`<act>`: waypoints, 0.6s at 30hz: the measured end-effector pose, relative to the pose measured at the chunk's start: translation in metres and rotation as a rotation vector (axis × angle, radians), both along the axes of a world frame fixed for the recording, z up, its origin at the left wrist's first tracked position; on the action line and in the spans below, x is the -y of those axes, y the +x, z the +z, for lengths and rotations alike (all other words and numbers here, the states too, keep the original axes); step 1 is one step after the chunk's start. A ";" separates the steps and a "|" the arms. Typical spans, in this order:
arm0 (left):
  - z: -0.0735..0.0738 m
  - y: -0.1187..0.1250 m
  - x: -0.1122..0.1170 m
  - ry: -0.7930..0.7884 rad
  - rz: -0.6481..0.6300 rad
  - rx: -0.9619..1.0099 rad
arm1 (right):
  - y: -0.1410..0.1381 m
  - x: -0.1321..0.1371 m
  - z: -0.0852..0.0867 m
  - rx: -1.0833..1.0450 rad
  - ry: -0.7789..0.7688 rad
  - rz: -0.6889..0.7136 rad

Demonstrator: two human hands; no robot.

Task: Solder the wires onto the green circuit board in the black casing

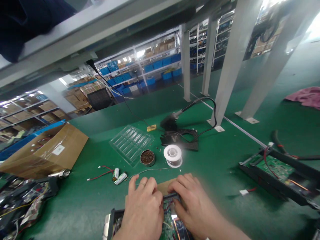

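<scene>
At the bottom centre of the frame I see a circuit board [168, 213] in a black frame on the green table [215, 166]. My left hand [143, 208] lies flat on it, fingers [141, 185] together; my right hand [193, 203] presses its far edge, fingers curled on it. Just above sit a solder spool [173, 155], a round tin [147, 157] and a clear plastic tray [131, 143].

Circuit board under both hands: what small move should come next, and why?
Probably lift the right hand toward the soldering iron in its stand: both hands, the left hand included, press flat on the circuit board with solder spool ready nearby.
</scene>
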State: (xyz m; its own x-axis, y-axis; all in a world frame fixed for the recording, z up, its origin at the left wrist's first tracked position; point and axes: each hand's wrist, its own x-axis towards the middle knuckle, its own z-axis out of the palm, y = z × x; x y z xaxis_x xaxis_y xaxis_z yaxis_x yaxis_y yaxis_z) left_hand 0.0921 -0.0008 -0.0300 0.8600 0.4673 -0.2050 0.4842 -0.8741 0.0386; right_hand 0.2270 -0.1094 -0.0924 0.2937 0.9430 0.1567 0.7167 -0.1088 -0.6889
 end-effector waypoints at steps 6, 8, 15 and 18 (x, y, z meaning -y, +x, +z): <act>-0.009 -0.004 -0.001 0.031 -0.040 0.104 | 0.000 0.001 0.003 -0.052 0.122 0.044; -0.015 -0.006 -0.002 0.072 -0.060 0.214 | -0.001 0.001 0.002 -0.074 0.161 0.035; -0.034 -0.010 -0.008 0.223 -0.191 0.446 | 0.002 0.001 0.009 -0.286 0.242 -0.023; -0.053 -0.010 -0.017 0.274 -0.222 0.527 | 0.015 -0.004 0.018 -0.372 0.277 -0.149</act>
